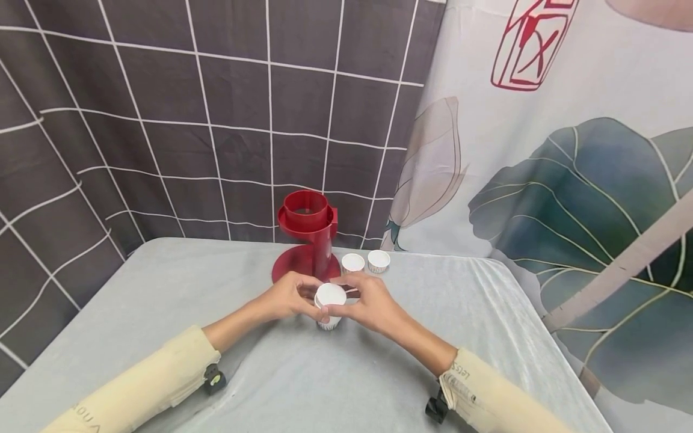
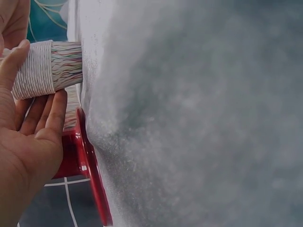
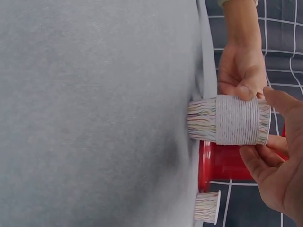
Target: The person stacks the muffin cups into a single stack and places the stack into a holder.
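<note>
A stack of nested paper cups (image 3: 237,120) stands upright at the middle of the table, its many rims forming a white ribbed band over a patterned lower part. My left hand (image 1: 290,296) holds the stack from the left, with thumb and fingers on opposite sides of the ribbed band. On the other side, my right hand (image 1: 365,302) pinches the top paper cup (image 3: 264,121) between thumb and fingers near its rim. A patterned strip of that top cup's wall shows above the band. The stack's bottom is close to the table cloth.
Right behind the hands stands a red holder (image 1: 323,246) with a round base and an open ring on top. Two small paper cups, a nearer one (image 1: 353,263) and another (image 1: 379,261), stand to its right. Grey cloth (image 1: 260,385) covers the table; curtains hang behind.
</note>
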`<state>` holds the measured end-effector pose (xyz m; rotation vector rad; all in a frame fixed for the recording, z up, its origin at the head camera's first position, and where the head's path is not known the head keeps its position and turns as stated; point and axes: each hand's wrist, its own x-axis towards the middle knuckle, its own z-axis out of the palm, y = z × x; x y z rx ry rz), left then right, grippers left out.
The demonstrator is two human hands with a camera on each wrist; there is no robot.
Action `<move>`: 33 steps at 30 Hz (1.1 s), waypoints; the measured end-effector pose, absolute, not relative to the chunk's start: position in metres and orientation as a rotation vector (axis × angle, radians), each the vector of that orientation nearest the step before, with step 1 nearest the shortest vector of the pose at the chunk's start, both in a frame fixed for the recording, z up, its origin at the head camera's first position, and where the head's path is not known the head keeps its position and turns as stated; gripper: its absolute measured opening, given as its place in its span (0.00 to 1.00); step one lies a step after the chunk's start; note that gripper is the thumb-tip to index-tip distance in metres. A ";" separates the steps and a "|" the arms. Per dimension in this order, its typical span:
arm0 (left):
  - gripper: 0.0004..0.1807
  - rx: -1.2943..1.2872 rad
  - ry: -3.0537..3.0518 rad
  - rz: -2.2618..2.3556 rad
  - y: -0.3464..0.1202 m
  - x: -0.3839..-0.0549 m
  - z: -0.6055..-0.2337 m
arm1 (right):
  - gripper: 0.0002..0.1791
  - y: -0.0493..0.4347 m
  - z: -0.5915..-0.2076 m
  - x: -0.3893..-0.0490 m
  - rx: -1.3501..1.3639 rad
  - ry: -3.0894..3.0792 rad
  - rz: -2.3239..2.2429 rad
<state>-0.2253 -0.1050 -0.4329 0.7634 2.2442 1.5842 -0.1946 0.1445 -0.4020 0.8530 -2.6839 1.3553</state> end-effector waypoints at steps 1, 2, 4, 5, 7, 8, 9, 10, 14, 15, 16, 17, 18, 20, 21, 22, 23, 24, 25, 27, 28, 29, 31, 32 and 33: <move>0.26 0.770 2.246 1.585 -0.105 -0.225 -0.433 | 0.29 0.145 -0.403 -0.194 0.851 -2.686 1.379; 0.26 0.772 2.246 1.586 -0.105 -0.225 -0.434 | 0.29 0.146 -0.403 -0.194 0.842 -2.691 1.401; 0.27 0.777 2.246 1.590 -0.106 -0.225 -0.435 | 0.28 0.147 -0.405 -0.193 0.827 -2.696 1.445; 0.27 0.781 2.244 1.592 -0.106 -0.226 -0.435 | 0.28 0.148 -0.406 -0.192 0.818 -2.697 1.462; 0.27 0.780 2.246 1.589 -0.106 -0.226 -0.436 | 0.27 0.149 -0.409 -0.191 0.812 -2.690 1.486; 0.28 0.778 2.249 1.585 -0.106 -0.226 -0.436 | 0.26 0.150 -0.410 -0.191 0.807 -2.685 1.497; 0.28 0.773 2.253 1.581 -0.106 -0.226 -0.436 | 0.26 0.150 -0.411 -0.190 0.804 -2.680 1.508; 0.28 0.768 2.254 1.577 -0.106 -0.226 -0.436 | 0.26 0.150 -0.412 -0.190 0.798 -2.674 1.519; 0.29 0.761 2.259 1.571 -0.106 -0.225 -0.435 | 0.25 0.149 -0.416 -0.189 0.765 -2.659 1.564; 0.30 0.759 2.257 1.572 -0.106 -0.225 -0.434 | 0.25 0.149 -0.417 -0.188 0.753 -2.656 1.571; 0.30 0.760 2.255 1.573 -0.106 -0.225 -0.434 | 0.24 0.148 -0.417 -0.188 0.742 -2.654 1.578; 0.30 0.761 2.255 1.574 -0.106 -0.224 -0.434 | 0.24 0.147 -0.417 -0.188 0.732 -2.652 1.579; 0.30 0.762 2.256 1.575 -0.106 -0.224 -0.434 | 0.23 0.147 -0.418 -0.188 0.721 -2.649 1.584; 0.30 0.755 2.256 1.577 -0.106 -0.224 -0.434 | 0.22 0.146 -0.418 -0.187 0.692 -2.652 1.587; 0.30 0.750 2.254 1.579 -0.106 -0.224 -0.434 | 0.21 0.145 -0.418 -0.187 0.680 -2.655 1.583; 0.30 0.753 2.256 1.580 -0.106 -0.224 -0.434 | 0.20 0.144 -0.417 -0.188 0.667 -2.659 1.584; 0.30 0.750 2.258 1.581 -0.106 -0.224 -0.434 | 0.20 0.144 -0.417 -0.188 0.653 -2.664 1.584; 0.30 0.753 2.256 1.585 -0.106 -0.224 -0.434 | 0.20 0.143 -0.418 -0.188 0.639 -2.668 1.586; 0.30 0.752 2.255 1.587 -0.106 -0.224 -0.435 | 0.20 0.143 -0.417 -0.188 0.623 -2.675 1.590; 0.30 0.745 2.258 1.587 -0.105 -0.223 -0.436 | 0.19 0.142 -0.418 -0.189 0.597 -2.686 1.599; 0.30 0.745 2.259 1.588 -0.105 -0.223 -0.436 | 0.20 0.142 -0.418 -0.189 0.584 -2.691 1.608; 0.30 0.741 2.259 1.589 -0.105 -0.223 -0.436 | 0.20 0.142 -0.418 -0.189 0.574 -2.693 1.614; 0.30 0.738 2.261 1.590 -0.105 -0.223 -0.437 | 0.20 0.141 -0.418 -0.189 0.556 -2.698 1.627; 0.30 0.737 2.263 1.592 -0.104 -0.223 -0.437 | 0.20 0.141 -0.417 -0.189 0.551 -2.698 1.629; 0.30 0.740 2.263 1.594 -0.105 -0.223 -0.437 | 0.20 0.141 -0.418 -0.189 0.545 -2.698 1.631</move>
